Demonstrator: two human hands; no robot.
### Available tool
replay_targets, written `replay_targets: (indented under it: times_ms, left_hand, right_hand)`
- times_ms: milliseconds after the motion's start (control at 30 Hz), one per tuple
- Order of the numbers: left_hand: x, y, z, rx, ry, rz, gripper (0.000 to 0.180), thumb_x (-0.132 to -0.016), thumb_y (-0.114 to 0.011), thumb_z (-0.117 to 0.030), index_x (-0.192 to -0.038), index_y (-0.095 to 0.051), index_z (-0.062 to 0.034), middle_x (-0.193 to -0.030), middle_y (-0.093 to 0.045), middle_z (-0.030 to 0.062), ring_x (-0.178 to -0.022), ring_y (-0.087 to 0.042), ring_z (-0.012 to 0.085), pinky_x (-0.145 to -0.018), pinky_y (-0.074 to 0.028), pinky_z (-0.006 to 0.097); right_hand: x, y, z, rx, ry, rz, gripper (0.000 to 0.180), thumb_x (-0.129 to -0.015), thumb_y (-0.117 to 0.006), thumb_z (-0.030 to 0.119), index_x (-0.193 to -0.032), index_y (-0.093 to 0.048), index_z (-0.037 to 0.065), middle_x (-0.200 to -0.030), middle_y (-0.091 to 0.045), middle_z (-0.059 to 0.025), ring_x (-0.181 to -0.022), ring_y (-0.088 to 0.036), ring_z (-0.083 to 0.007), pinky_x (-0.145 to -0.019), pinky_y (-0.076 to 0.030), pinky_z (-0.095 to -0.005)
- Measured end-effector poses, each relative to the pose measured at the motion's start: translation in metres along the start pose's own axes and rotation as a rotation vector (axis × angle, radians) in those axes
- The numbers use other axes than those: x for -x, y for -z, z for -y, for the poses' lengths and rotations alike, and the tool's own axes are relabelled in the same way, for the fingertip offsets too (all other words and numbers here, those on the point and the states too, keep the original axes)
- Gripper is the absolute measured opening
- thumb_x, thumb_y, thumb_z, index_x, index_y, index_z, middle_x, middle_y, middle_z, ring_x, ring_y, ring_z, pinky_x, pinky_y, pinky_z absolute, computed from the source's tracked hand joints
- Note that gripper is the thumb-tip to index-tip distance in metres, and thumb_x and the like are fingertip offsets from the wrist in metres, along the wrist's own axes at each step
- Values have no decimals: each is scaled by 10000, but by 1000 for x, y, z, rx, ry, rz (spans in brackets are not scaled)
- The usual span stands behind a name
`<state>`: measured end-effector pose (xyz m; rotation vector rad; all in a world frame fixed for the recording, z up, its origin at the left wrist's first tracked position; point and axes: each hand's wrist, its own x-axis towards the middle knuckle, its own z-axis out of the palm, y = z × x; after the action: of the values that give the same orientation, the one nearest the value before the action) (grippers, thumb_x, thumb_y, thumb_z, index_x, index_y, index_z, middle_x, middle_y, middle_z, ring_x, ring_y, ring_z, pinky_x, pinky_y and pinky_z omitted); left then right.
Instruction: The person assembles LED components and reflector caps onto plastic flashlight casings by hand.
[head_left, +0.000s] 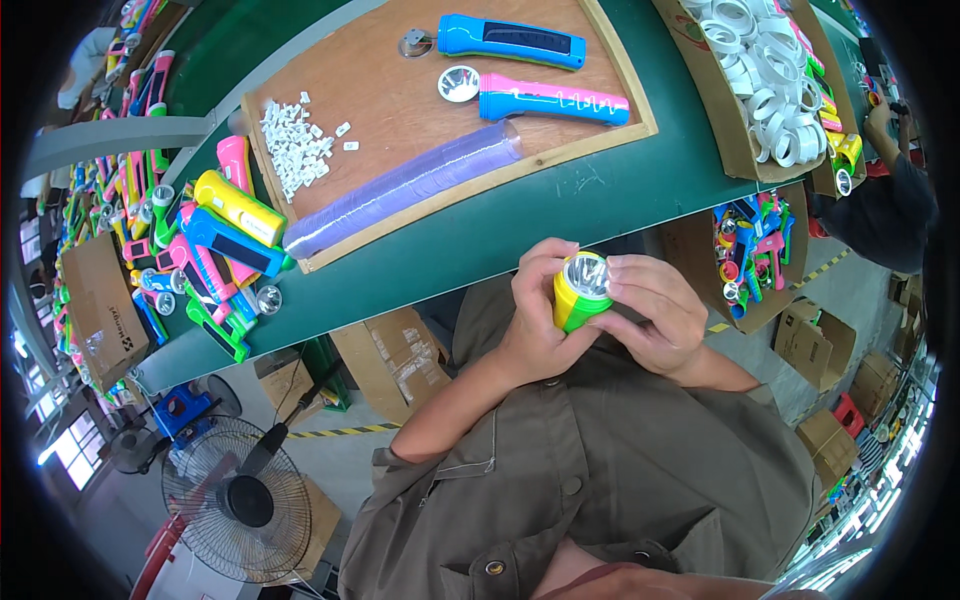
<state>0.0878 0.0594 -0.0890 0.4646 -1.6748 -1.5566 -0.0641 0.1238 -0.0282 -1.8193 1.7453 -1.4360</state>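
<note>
Just in front of my chest I hold a yellow and green flashlight point(572, 305), its shiny reflector end turned up. My left hand point(535, 315) is wrapped round its body. At the rim of the reflector rest the fingers of my right hand point(655, 312), with the thumb against the body's side. Beyond my hands, a wooden tray point(400, 218) carries a blue flashlight body point(512, 42), a pink and blue one point(552, 100), two loose reflectors, small white plastic parts point(295, 145) and a long purple translucent stack point(405, 188).
Many coloured flashlights point(215, 240) lie piled on the green table point(430, 265) at left. A carton of white rings point(765, 90) stands at right, above a carton of flashlight parts point(750, 250). A floor fan point(245, 500) stands lower left. Another person point(880, 200) is at far right.
</note>
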Motion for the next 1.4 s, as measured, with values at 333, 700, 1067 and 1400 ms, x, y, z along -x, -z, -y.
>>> replay_targets:
  times_ms: [333, 700, 1067, 1400]
  left_hand:
    - [-9, 8, -8, -129, 9, 84, 785, -736, -797, -42, -1306, -258, -79, -1286, -345, 214, -1141, -453, 270, -976, -402, 394]
    - [-7, 5, -7, -190, 17, 130, 760, -725, -795, -41, -1298, -298, -81, -1288, -367, 211, -1163, -450, 289, -981, -397, 407]
    - [-1, -8, -3, -68, 93, 131, 702, -725, -799, -70, -1277, -365, -62, -1261, -431, 186, -1178, -459, 335, -1005, -387, 413]
    - [-1, -5, 1, -128, -31, 89, 695, -767, -777, -27, -1308, -351, -120, -1297, -383, 199, -1194, -479, 301, -964, -445, 404]
  right_hand:
    - [-42, 30, -7, -156, -40, 374, 200, -734, -773, 49, -917, -698, 27, -927, -681, -99, -899, -658, -281, -797, -529, -377]
    - [-26, 30, -1, -196, -237, 297, 136, -759, -727, -10, -890, -697, 10, -912, -679, -113, -889, -652, -298, -799, -523, -376]
    - [28, 8, -1, 7, 3, -37, 236, -735, -714, -54, -967, -688, -21, -957, -675, -143, -932, -668, -324, -810, -546, -402]
    - [14, 11, -5, 183, 42, 20, 268, -734, -719, 4, -1001, -694, 14, -1085, -640, -146, -1014, -622, -354, -849, -521, -421]
